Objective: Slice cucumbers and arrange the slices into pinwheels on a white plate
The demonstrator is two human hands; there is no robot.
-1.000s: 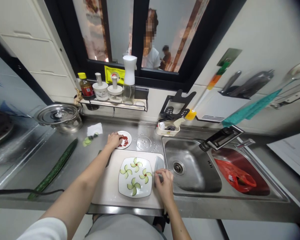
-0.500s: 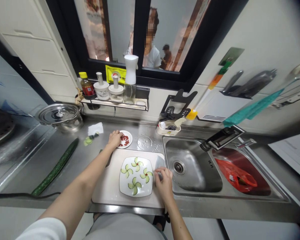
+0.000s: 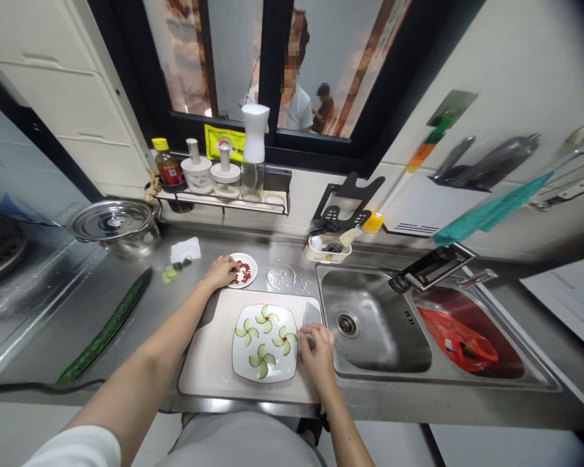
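My left hand (image 3: 222, 271) is over the left side of a small white dish (image 3: 249, 261) with red bits (image 3: 244, 273) in it; its fingertips are together at the bits, and whatever they pinch is too small to make out. My right hand (image 3: 317, 347) rests by the right edge of a square white plate (image 3: 265, 332), fingers curled, its grip unclear. Cucumber slices (image 3: 262, 361) form several pinwheels on the plate, some with red centres. Under the plate lies a light cutting board (image 3: 204, 370). A knife blade (image 3: 312, 314) shows just beyond my right hand.
A whole cucumber (image 3: 107, 329), slices (image 3: 171, 273), a white tissue (image 3: 185, 249) and a lidded pot (image 3: 119, 227) are on the left. To the right is a double sink (image 3: 369, 318) with a red bag (image 3: 459, 344). A seasoning rack (image 3: 223, 200) hangs behind. People show in the window.
My left hand has shifted very slightly left at the dish, its fingertips still at the red bits. My right hand has barely moved. The camera view has shifted a little.
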